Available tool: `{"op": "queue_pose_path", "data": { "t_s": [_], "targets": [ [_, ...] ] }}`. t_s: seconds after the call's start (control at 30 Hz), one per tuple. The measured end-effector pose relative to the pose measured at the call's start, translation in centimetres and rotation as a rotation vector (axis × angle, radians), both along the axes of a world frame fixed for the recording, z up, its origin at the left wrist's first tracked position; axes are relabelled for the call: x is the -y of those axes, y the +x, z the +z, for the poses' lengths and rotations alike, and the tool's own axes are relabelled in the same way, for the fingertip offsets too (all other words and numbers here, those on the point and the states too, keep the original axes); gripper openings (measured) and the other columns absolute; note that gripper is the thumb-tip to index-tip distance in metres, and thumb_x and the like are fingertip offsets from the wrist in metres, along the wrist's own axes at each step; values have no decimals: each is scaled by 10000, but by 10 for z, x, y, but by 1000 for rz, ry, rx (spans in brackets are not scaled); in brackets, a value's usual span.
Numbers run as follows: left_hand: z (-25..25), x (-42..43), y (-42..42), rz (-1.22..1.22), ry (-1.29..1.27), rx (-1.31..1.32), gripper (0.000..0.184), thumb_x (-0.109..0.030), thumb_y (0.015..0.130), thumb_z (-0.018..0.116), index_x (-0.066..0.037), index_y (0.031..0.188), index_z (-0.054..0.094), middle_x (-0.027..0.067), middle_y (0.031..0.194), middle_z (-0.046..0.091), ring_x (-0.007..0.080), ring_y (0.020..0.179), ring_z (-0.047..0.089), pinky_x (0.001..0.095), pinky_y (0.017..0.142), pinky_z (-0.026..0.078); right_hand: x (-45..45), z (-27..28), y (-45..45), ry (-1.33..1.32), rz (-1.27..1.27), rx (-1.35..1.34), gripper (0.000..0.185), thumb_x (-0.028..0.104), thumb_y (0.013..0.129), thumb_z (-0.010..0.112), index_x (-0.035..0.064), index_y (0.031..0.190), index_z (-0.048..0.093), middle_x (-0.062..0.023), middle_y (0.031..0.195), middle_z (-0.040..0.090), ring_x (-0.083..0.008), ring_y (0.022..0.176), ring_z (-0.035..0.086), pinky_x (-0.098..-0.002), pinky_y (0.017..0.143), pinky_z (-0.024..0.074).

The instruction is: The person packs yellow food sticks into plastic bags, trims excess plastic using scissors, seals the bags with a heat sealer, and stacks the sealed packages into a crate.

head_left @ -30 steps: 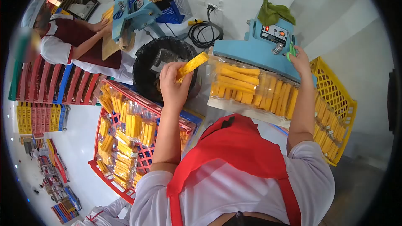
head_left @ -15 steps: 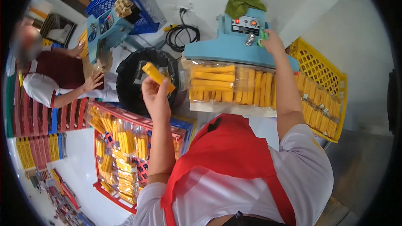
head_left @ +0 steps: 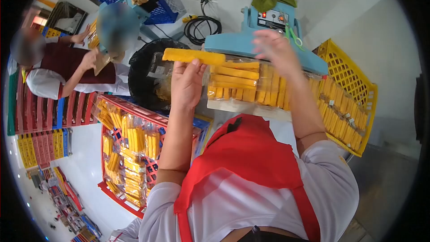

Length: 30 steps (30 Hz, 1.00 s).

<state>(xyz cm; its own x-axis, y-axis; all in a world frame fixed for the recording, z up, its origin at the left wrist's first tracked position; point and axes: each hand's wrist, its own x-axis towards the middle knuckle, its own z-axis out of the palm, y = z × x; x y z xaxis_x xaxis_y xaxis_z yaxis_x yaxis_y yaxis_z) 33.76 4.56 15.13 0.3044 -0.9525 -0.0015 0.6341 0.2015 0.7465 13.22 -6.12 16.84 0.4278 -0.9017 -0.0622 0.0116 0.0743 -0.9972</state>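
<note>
Wearing one red apron [head_left: 244, 148], below the fingers of both hands. Pinching one long yellow stick [head_left: 193, 56] between thumb and bent fingers of the left hand [head_left: 187, 80], with both ends jutting past the grip. Holding the right hand [head_left: 282, 54] well apart from it, blurred, with fingers looking loosely spread. Seeing, between and below both sets of fingers, one clear pack [head_left: 235, 80] of sticks lying crosswise; to its right, more sticks [head_left: 280, 92] laid lengthwise, too covered to count. Behind the right fingers, seeing one blue machine [head_left: 230, 42]; just right of them, one pair of green-handled scissors [head_left: 293, 36]. Farther right, finding one yellow crate [head_left: 358, 78]; below-left of the left fingers, one red crate [head_left: 152, 114]; left of them, one black bin [head_left: 143, 78]. Beyond, noticing, far left of the left fingers, one co-worker [head_left: 80, 65].
</note>
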Motion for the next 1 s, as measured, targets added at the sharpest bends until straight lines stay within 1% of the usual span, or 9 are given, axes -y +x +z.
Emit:
{"op": "queue_pose_path", "data": {
  "t_s": [0.23,0.37,0.43,0.5,0.63,0.7,0.83,0.9,1.0],
  "targets": [
    [7,22,-45,-168,-129,130,281,15,794,528,-86,1050,475,67,1065,517,169,981,497,330,884,383,-33,-21,6,422,-1,644,174,100,792,571,54,954,526,-48,854,544,-150,806,538,-311,695,481],
    [0,22,-59,-275,-125,218,379,10,773,560,-45,1127,433,96,1129,470,193,1026,474,331,913,360,-43,-21,-24,495,-43,645,141,75,787,567,51,922,533,-49,858,544,-156,794,541,-315,698,485],
    [-6,23,-47,-207,-184,398,422,2,771,565,-24,1160,404,105,1133,460,179,1034,459,309,902,355,-41,-27,-63,325,-207,536,133,71,776,577,44,899,536,-47,849,542,-149,788,539,-305,692,484],
    [-31,24,-13,79,-59,987,301,-86,823,522,-12,1109,465,116,1102,474,213,1063,434,306,927,311,-40,-24,-111,150,-490,203,156,80,758,598,39,895,537,-45,836,544,-135,771,539,-291,674,480],
    [-65,18,26,80,299,835,304,-244,897,400,-11,1059,509,59,1098,500,140,1045,438,260,920,300,-47,-44,-195,104,-622,-127,163,70,741,615,42,879,533,-43,821,538,-121,738,533,-263,637,473],
    [-68,18,21,60,227,738,301,-193,907,370,-4,1121,464,87,1057,510,157,999,460,274,875,343,-50,-60,-198,120,-588,-234,161,62,739,615,45,874,530,-44,818,537,-119,730,532,-256,628,472],
    [-81,23,10,-93,265,521,331,-239,907,393,-6,1132,460,46,1008,505,93,891,460,221,792,370,-51,-88,-162,290,-559,68,131,56,761,599,60,867,521,-26,801,529,-114,721,530,-254,631,475],
    [-80,21,9,-149,354,534,378,-261,901,416,25,1145,458,95,1158,474,151,1100,403,263,942,278,-47,-100,-144,341,-539,120,117,62,776,589,73,866,515,-11,787,524,-110,720,531,-258,638,476],
    [-93,24,13,-191,263,723,361,-251,896,433,19,1133,468,68,1107,499,132,1047,429,252,911,308,-42,-109,-117,388,-506,202,100,68,781,590,72,854,522,-18,801,536,-121,719,537,-266,642,478]
  ]
}}
